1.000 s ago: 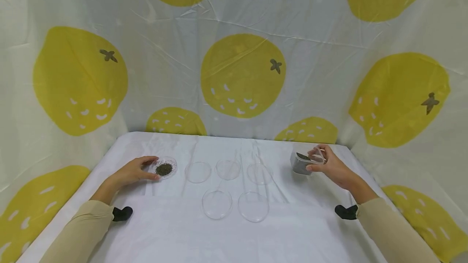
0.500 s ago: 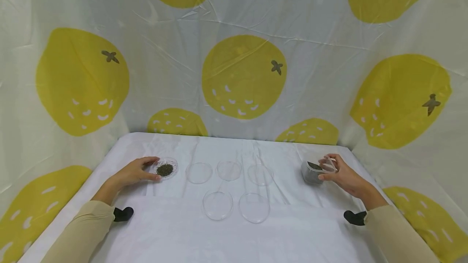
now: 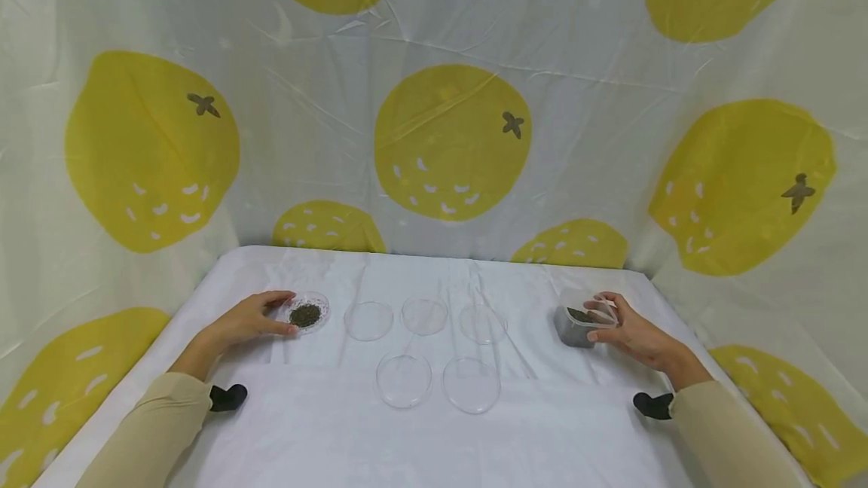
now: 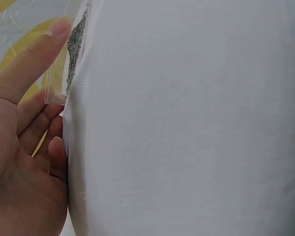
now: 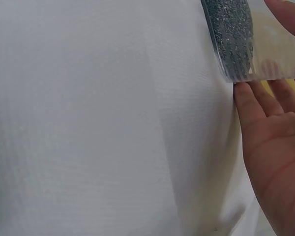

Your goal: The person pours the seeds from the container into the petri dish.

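Observation:
At the table's left, my left hand (image 3: 244, 322) holds a clear petri dish (image 3: 324, 309) between thumb and fingers. A small heap of dark, dried-leaf-like bits (image 3: 304, 315) lies in the dish. The left wrist view shows the thumb against the dish's wall (image 4: 56, 91). On the right, my right hand (image 3: 637, 336) grips a clear plastic box (image 3: 573, 334) by its sides, thumb nearer me. Dark grains (image 5: 231, 39) fill its lower part, seen through the wall in the right wrist view. The box stands upright at the cloth.
Several clear round dishes lie between the hands. A back row holds dishes at left (image 3: 368, 321), middle (image 3: 424, 316) and right (image 3: 483, 324); two more (image 3: 403, 381) (image 3: 471, 385) lie nearer me. A white cloth (image 3: 339, 435) covers the table; a lemon-print curtain (image 3: 583, 157) hangs behind.
My right hand has moved the box a little to the right and towards me, with a slight shift back left at the end. My left hand and its dish stay in place.

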### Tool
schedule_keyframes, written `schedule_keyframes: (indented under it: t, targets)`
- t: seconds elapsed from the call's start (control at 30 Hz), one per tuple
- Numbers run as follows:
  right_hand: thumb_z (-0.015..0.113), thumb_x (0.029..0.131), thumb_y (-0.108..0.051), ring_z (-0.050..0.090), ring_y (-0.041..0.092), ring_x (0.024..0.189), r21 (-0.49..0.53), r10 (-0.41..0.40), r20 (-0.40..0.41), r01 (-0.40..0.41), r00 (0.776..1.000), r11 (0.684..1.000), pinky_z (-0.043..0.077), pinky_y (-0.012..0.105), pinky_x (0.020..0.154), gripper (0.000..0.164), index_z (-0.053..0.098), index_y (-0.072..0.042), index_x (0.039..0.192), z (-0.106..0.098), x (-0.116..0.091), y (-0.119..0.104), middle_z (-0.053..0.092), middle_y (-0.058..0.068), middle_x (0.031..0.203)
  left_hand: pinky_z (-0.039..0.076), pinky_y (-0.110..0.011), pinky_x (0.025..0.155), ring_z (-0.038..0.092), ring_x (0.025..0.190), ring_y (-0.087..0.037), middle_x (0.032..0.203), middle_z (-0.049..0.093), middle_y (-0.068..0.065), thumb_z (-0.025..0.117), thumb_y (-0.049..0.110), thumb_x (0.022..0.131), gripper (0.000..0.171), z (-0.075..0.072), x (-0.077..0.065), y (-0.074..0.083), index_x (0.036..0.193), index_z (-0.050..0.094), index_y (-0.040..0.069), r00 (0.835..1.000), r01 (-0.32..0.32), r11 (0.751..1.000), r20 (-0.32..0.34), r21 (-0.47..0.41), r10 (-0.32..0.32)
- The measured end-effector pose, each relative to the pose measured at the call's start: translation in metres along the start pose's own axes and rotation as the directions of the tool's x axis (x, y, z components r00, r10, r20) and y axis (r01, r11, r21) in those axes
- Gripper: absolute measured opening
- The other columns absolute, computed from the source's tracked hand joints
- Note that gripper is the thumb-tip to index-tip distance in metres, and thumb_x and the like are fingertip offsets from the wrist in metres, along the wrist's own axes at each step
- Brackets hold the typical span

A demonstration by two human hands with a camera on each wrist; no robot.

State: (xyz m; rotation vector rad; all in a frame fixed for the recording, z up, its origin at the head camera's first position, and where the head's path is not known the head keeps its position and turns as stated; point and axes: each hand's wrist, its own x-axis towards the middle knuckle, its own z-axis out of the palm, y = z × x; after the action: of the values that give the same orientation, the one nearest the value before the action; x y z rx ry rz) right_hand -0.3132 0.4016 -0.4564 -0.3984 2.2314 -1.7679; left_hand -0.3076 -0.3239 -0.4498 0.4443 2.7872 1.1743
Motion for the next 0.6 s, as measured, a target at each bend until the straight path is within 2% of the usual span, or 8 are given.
schedule_keyframes:
  t: [0.17,0.23,0.3,0.37,0.5,0.6]
  targets:
    - [0.071,0.094,0.004,0.033,0.015,0.141,-0.012,0.003,0.004,-0.002,1.0,1.0,0.048,0.021,0.095,0.081,0.009,-0.002,0.146,-0.0002,0.0011,0.0005,0.016,0.028,0.16,0.021,-0.067,0.116,0.03,0.145,-0.052,0.15,0.047,-0.031,0.09,0.033,0.082,0.086,0.0001,-0.0003,-0.0024,0.148,0.05,-0.005,1.0,0.003,1.0,0.004,-0.007,-0.003]
    - [0.07,0.094,0.004,0.03,0.024,0.145,-0.021,-0.001,0.008,0.001,1.0,1.0,0.048,0.021,0.095,0.081,0.008,-0.002,0.146,-0.0004,0.0002,0.0002,0.015,0.029,0.161,0.02,-0.066,0.116,0.029,0.145,-0.051,0.15,0.047,-0.031,0.09,0.033,0.082,0.086,0.0002,-0.0002,-0.0032,0.148,0.05,-0.004,1.0,0.007,1.0,0.005,-0.013,-0.007]
    - [0.07,0.094,0.005,0.023,0.034,0.148,-0.02,-0.002,0.013,0.002,1.0,1.0,0.048,0.021,0.094,0.085,0.006,-0.003,0.149,-0.0009,-0.0005,-0.0005,0.013,0.029,0.162,0.021,-0.067,0.115,0.03,0.145,-0.052,0.149,0.048,-0.031,0.09,0.033,0.082,0.086,0.0002,-0.0005,-0.0032,0.148,0.05,-0.005,1.0,0.003,1.0,0.006,-0.009,-0.003]
    - [0.071,0.094,0.005,0.011,0.047,0.15,-0.024,0.003,0.019,-0.002,1.0,1.0,0.047,0.019,0.094,0.09,0.003,-0.006,0.153,-0.0018,-0.0012,-0.0018,0.009,0.031,0.163,0.021,-0.066,0.116,0.03,0.145,-0.052,0.149,0.048,-0.031,0.09,0.033,0.082,0.086,0.0003,-0.0003,-0.0033,0.148,0.05,-0.005,1.0,-0.001,1.0,0.003,-0.01,0.001]
    - [0.072,0.093,0.002,-0.001,0.051,0.151,-0.04,0.015,0.021,-0.014,1.0,0.999,0.044,0.014,0.092,0.101,-0.001,-0.015,0.16,-0.0049,-0.0007,-0.0041,0.004,0.03,0.165,0.021,-0.067,0.115,0.031,0.144,-0.052,0.148,0.048,-0.031,0.09,0.032,0.082,0.085,0.0007,0.0002,-0.0038,0.147,0.05,-0.005,1.0,-0.013,1.0,-0.001,-0.013,0.013]
    - [0.072,0.093,0.003,-0.003,0.054,0.15,-0.052,-0.01,0.017,0.011,1.0,0.999,0.045,0.013,0.093,0.1,0.002,-0.013,0.162,-0.0076,0.0004,-0.0072,0.003,0.033,0.165,0.021,-0.067,0.115,0.031,0.143,-0.053,0.148,0.048,-0.032,0.09,0.032,0.081,0.085,0.0004,-0.0003,-0.0045,0.147,0.051,-0.005,1.0,-0.009,1.0,-0.006,-0.006,0.009]
